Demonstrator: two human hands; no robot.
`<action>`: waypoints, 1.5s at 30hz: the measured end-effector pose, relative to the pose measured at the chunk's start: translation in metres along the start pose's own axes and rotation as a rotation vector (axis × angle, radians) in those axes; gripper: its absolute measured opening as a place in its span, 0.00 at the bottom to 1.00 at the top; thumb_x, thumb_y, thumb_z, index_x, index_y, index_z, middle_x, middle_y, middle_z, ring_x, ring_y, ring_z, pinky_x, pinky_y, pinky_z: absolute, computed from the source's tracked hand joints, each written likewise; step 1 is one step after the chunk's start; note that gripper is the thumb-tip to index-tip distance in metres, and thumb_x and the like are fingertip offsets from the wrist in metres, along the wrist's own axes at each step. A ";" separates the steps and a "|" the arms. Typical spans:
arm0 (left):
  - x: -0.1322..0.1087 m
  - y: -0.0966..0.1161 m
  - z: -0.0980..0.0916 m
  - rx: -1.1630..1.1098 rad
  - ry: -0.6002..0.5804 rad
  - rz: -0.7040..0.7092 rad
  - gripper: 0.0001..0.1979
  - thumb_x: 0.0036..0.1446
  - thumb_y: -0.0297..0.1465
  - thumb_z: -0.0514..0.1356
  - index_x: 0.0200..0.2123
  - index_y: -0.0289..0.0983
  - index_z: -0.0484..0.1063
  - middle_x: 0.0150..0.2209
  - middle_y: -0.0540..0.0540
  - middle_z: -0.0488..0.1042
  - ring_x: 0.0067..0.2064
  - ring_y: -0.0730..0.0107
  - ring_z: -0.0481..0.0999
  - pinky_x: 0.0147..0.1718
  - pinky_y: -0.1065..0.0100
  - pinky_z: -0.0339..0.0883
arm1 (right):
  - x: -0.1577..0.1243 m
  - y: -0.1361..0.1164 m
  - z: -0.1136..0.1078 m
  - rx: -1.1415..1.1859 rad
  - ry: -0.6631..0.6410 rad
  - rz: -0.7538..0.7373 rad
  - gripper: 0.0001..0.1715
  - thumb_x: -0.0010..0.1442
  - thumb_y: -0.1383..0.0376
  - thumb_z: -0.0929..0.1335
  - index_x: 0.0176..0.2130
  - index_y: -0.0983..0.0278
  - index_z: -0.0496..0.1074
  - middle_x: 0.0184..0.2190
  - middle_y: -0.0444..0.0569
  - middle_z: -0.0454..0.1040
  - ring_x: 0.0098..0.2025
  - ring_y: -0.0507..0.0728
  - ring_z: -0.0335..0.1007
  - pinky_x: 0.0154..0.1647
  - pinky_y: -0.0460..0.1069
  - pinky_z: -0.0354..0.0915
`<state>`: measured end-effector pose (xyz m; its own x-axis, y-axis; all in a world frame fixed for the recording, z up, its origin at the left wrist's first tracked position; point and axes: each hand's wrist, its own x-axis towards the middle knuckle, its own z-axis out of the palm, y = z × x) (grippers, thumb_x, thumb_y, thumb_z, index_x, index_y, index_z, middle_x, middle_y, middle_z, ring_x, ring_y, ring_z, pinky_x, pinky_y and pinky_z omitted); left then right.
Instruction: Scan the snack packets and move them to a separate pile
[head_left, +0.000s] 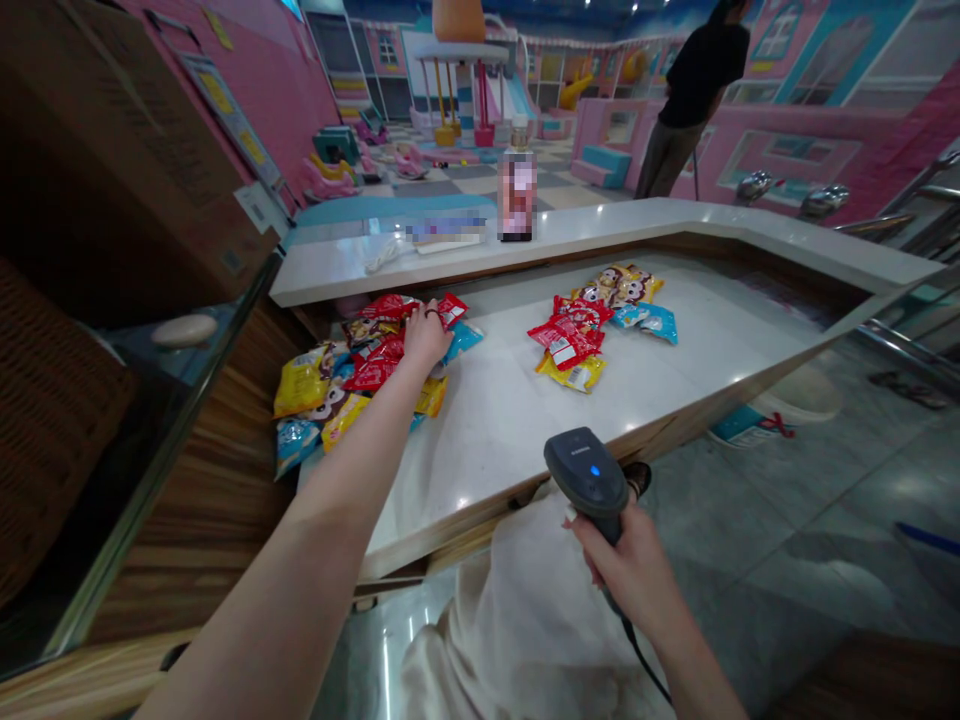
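Observation:
On the left of the counter lies a pile of red, yellow and blue snack bags. My left hand reaches into the far side of this pile, its fingers curled down on a red snack bag; the fingertips are partly hidden. A dark barcode scanner with a lit blue light is gripped by the handle in my right hand, in front of the counter's near edge. Its head points toward the counter, and a black cable hangs from the handle. Further right lies a smaller group of snack bags, apart from both hands.
A raised white ledge runs behind the counter, bearing a blurred bottle and a white cable. Cardboard boxes stand at left. A white bucket sits on the floor at right. A person stands beyond the ledge.

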<state>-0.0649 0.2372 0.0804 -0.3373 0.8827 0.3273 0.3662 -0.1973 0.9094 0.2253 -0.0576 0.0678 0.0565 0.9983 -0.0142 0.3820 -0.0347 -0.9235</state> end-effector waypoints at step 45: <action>-0.190 0.028 -0.002 0.623 -0.750 0.472 0.28 0.70 0.38 0.46 0.71 0.44 0.52 0.67 0.41 0.61 0.66 0.56 0.61 0.63 0.53 0.55 | -0.002 -0.005 -0.018 0.140 -0.002 0.087 0.14 0.58 0.59 0.68 0.40 0.66 0.71 0.14 0.36 0.63 0.14 0.51 0.61 0.13 0.45 0.61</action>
<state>0.0075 0.0633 0.0442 0.4919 0.8524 0.1773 0.7677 -0.5207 0.3736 0.2395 -0.0599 0.0797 0.0815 0.9919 -0.0971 0.2438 -0.1143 -0.9631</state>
